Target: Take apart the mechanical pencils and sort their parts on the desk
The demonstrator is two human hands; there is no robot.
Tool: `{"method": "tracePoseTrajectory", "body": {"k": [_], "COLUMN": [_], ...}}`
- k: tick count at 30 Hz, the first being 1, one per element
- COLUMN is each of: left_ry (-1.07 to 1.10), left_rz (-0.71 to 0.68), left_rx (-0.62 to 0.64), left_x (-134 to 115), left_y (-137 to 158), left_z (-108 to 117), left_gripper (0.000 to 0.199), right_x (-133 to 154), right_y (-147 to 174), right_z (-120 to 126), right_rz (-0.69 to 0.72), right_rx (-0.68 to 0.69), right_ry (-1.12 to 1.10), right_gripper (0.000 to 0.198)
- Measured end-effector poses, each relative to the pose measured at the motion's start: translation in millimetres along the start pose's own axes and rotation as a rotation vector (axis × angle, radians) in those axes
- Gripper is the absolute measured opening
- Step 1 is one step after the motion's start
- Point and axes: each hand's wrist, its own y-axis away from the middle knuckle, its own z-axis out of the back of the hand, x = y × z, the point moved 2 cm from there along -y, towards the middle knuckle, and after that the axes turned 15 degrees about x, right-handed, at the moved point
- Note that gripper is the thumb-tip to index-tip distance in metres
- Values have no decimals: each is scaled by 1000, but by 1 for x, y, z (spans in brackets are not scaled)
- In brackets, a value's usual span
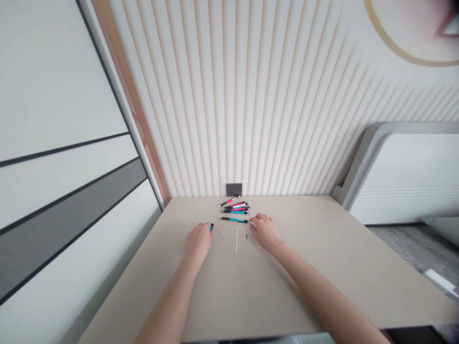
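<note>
My left hand (199, 241) rests on the table with its fingers closed round a short blue and black pen part (211, 227), most of it hidden in the grip. Palm down, my right hand (266, 230) has curled fingers at the right end of a blue and black pen (234, 220); whatever lies under them is hidden. Between the hands are a thin white rod (236, 240), a small pale piece (221, 232) and a small dark piece (246, 236). Farther back, several red, blue and black pens (234, 208) lie in a loose pile.
The beige table (222, 296) reaches a ribbed wall (247, 95) with a dark socket (234, 189) just behind the pens. A white and grey cabinet (53, 191) stands along the left. To the right is a grey-white headboard (405, 177).
</note>
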Motion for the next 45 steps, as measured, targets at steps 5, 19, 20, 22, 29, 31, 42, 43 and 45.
{"method": "tracePoseTrajectory", "body": {"k": [5, 19, 20, 22, 29, 31, 42, 43, 45], "left_ry": [-20, 268, 278, 273, 234, 218, 276, 297, 355], "left_rz": [2, -395, -437, -485, -601, -618, -668, -674, -687], "left_rx": [-48, -339, -326, -293, -251, -266, -405, -404, -396], "left_x": [-1, -19, -23, -29, -41, -41, -44, -44, -44], "left_y": [3, 8, 10, 12, 18, 17, 15, 15, 15], "left_z": [1, 17, 17, 16, 14, 13, 7, 7, 6], "left_gripper": [18, 28, 24, 18, 15, 16, 15, 15, 15], "right_x": [12, -7, -12, -20, -33, -36, -31, -30, -30], "right_y": [-30, 7, 15, 30, 41, 38, 38, 37, 35], "right_z": [3, 8, 7, 3, 0, -1, -1, -2, -4], "right_rz": [20, 199, 222, 246, 234, 205, 270, 257, 236], "right_rx": [29, -148, -163, -179, -172, -186, -111, -89, -45], "right_ry": [18, -144, -176, -252, -566, -680, -1427, -1447, -1448], "right_gripper": [26, 19, 20, 21, 29, 32, 45, 48, 51]}}
